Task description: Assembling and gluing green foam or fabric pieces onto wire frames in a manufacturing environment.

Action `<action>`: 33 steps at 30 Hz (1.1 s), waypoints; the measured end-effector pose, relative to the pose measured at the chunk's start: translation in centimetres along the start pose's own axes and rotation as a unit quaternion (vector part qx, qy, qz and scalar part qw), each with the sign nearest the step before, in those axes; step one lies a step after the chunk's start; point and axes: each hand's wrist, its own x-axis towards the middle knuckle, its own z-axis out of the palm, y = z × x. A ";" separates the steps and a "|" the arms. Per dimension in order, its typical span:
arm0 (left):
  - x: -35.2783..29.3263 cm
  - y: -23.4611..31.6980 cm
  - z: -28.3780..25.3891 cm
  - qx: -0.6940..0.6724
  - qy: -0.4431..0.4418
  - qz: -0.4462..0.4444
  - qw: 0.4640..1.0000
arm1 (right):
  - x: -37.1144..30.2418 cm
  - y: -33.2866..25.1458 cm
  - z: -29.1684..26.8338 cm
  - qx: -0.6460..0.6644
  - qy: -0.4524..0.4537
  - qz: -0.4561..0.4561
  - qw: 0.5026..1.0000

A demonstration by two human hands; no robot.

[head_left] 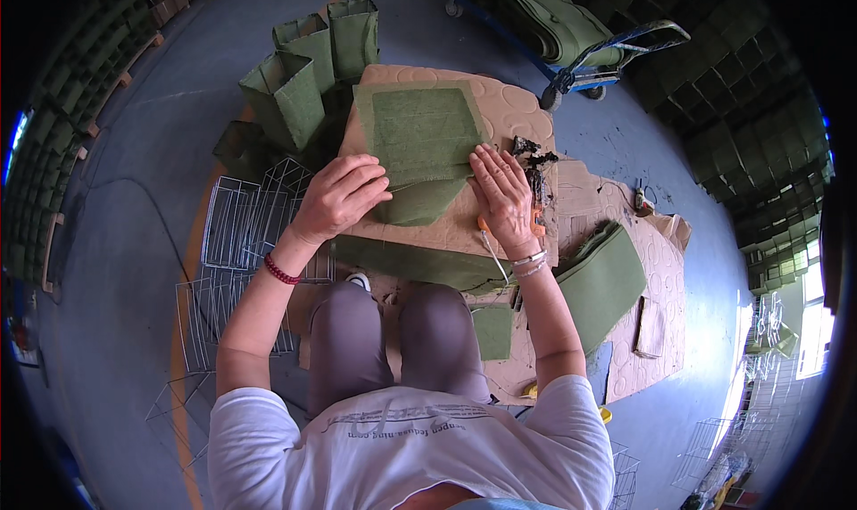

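A green fabric sheet (pixel 424 126) with a paler border lies on a brown board in front of me, its near part folded and hanging toward my knees. My left hand (pixel 344 193) has its fingers curled on the sheet's near left edge, pinching it. At the near right edge, my right hand (pixel 504 189) rests with its fingers stretched out over the fabric. An orange-handled tool (pixel 485 225) sits partly hidden under my right wrist. Across my knees, below the board, is a long green fabric strip (pixel 420 265).
Open green fabric boxes (pixel 284 99) stand at the far left, beside wire frames (pixel 237 224). More folded green fabric (pixel 603 287) lies right on cardboard (pixel 665 318). Black scraps (pixel 536 160) lie along the board's right side. A blue cart (pixel 594 77) carries green fabric at the back.
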 end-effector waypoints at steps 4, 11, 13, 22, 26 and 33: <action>1.4 -0.1 -0.7 -0.089 0.043 -0.069 0.993 | 0.9 -1.6 -1.1 0.042 -0.057 0.027 0.997; 3.3 1.9 2.6 0.054 -0.148 -0.142 0.977 | 3.4 -5.8 1.8 0.041 -0.115 0.028 0.992; 2.7 2.0 3.1 0.088 -0.158 -0.136 0.974 | 2.8 -5.9 2.6 0.026 -0.119 0.033 0.992; 0.9 1.4 2.8 0.007 -0.162 -0.180 0.970 | 3.0 -6.2 3.2 0.049 -0.114 0.019 0.992; 2.5 1.5 0.8 0.034 -0.126 -0.178 0.975 | 2.7 -4.5 1.7 0.027 -0.109 0.043 0.993; 3.9 3.2 4.8 0.080 -0.153 -0.156 0.973 | 3.1 -4.6 3.3 0.002 -0.114 0.058 0.992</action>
